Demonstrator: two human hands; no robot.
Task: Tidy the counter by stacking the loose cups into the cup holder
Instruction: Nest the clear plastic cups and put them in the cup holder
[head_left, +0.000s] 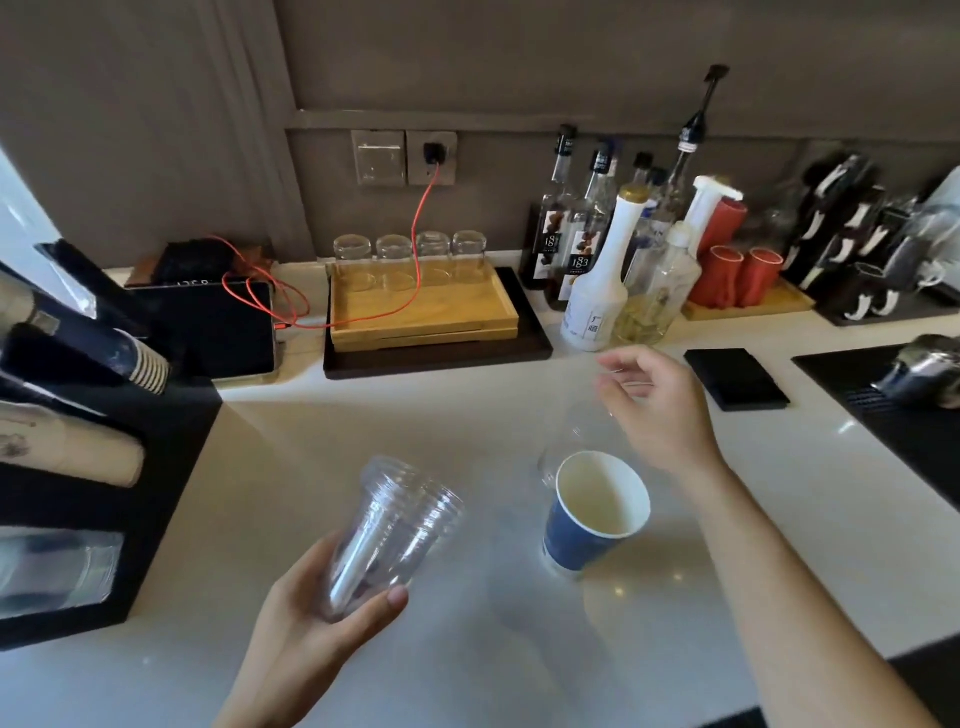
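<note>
My left hand grips a nested stack of clear plastic cups, tilted with the rims pointing up and to the right. My right hand pinches the base of a single clear plastic cup, which is blurred and hangs rim-down just behind a blue paper cup. The blue cup stands upright and empty on the white counter. The black cup holder stands at the left edge, with dark blue paper cups, pale paper cups and clear cups lying in its slots.
Wooden trays with upturned glasses stand at the back, crossed by a red cable. Syrup bottles, red cups, a black pad and a metal jug on a black mat fill the right.
</note>
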